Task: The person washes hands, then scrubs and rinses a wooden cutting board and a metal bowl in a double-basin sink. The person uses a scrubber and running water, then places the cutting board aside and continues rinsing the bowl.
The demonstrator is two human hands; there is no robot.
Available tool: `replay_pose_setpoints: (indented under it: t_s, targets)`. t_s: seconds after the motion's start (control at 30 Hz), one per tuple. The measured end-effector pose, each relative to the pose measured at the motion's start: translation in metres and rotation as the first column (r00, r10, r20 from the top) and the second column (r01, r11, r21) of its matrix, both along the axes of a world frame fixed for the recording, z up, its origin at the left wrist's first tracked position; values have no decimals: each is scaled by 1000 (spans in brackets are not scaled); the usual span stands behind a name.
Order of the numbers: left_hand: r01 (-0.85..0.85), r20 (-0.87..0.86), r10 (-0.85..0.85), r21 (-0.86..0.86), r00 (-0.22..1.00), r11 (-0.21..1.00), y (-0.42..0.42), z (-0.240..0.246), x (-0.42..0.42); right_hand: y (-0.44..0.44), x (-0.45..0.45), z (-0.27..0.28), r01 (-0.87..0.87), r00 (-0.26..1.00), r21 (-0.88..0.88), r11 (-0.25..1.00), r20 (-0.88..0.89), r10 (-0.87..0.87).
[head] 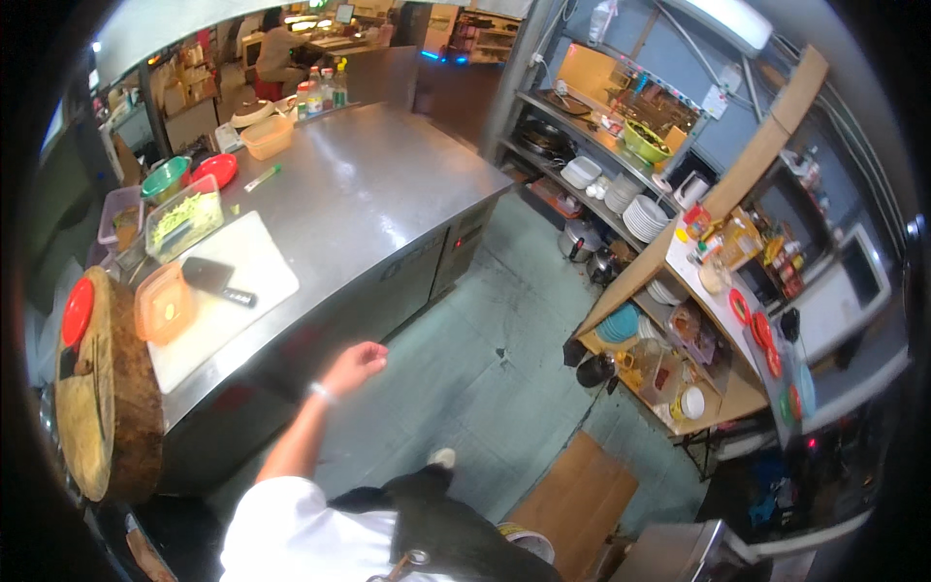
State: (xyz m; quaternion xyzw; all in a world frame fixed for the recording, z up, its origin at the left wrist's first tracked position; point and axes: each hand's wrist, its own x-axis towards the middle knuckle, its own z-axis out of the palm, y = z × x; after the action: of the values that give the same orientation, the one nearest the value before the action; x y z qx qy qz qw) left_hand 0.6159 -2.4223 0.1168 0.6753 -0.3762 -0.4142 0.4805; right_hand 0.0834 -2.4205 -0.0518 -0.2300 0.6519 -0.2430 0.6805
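My left hand (356, 369), with a white band at the wrist, hangs over the floor beside the steel counter's front. Its fingers are loosely curled; nothing shows in it, but the palm is hidden. My right hand is out of view. On the steel counter (364, 174) lies a white cutting board (269, 269). A cleaver (209, 275) rests on the board, next to an orange plastic container (166, 305) that holds a small pale piece. Behind them stands a clear container (185, 218) of chopped green vegetable. A thick round wooden chopping block (131, 407) is at the left, bearing a red plate (78, 313).
To the right, shelves hold stacked white plates (646, 218), a green bowl (646, 142) and pots. A wooden shelf unit (625, 291) juts into the floor space. A brown board (574, 495) lies on the green floor (473, 349). Bottles (316, 94) line the counter's far end; a person (276, 54) sits beyond.
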Motion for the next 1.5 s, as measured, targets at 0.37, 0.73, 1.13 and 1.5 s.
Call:
replay_pose_setpoints:
  t_s: [0.37, 0.73, 1.13, 1.5]
  targets:
    - [-93, 456, 141, -125, 879, 988, -349, 6, 36, -294, 16, -52, 86, 996, 130, 988, -48, -80]
    - [-551, 868, 70, 248, 491, 797, -535, -48, 116, -665, 63, -87, -59, 998, 138, 989, 9, 58]
    - [-659, 950, 126, 98, 284, 746, -584, -57, 120, -1104, 268, -122, -231, 969, 174, 957, -53, 243]
    - [-864, 886, -335, 418, 319, 282, -678, -7, 155, -1387, 605, -123, -574, 813, 14, 818, 131, 568]
